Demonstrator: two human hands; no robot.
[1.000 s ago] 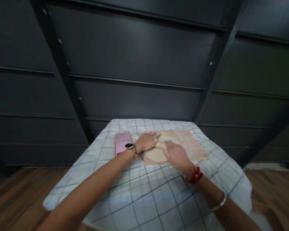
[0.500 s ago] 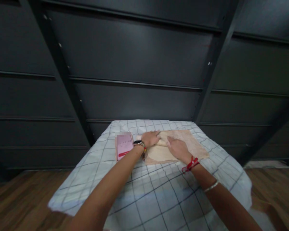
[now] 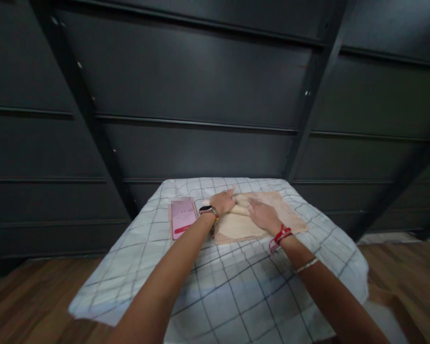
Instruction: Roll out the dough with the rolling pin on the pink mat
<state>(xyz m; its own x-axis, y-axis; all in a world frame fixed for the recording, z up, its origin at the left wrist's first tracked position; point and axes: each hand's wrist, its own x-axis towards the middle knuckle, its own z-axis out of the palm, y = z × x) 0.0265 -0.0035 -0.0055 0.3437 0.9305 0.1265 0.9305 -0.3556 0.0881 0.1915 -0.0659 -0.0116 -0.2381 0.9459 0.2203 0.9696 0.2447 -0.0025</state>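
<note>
A pale cream roll [image 3: 241, 210] lies across a thin beige sheet [image 3: 288, 217] with uneven edges; whether they are dough or cloth I cannot tell. My left hand [image 3: 222, 202], with a smartwatch at the wrist, rests on the roll's left part, its fingers stretched out and one pointing away from me. Flat over the right part lies my right hand [image 3: 263, 216], fingers extended and pressing down on the roll. My hands cover both ends of the roll in part.
A checked white cloth [image 3: 236, 282] covers the small table. Left of my left wrist lies a pink phone-like object [image 3: 181, 216] with a red strip [image 3: 182, 229] on it. A dark panelled wall [image 3: 200, 153] rises behind the table's far edge. Wooden floor [image 3: 46, 291] shows at both sides.
My left hand's fingers have spread, with one now raised away from the roll. The right hand stays on the roll. The whole view has shifted slightly.
</note>
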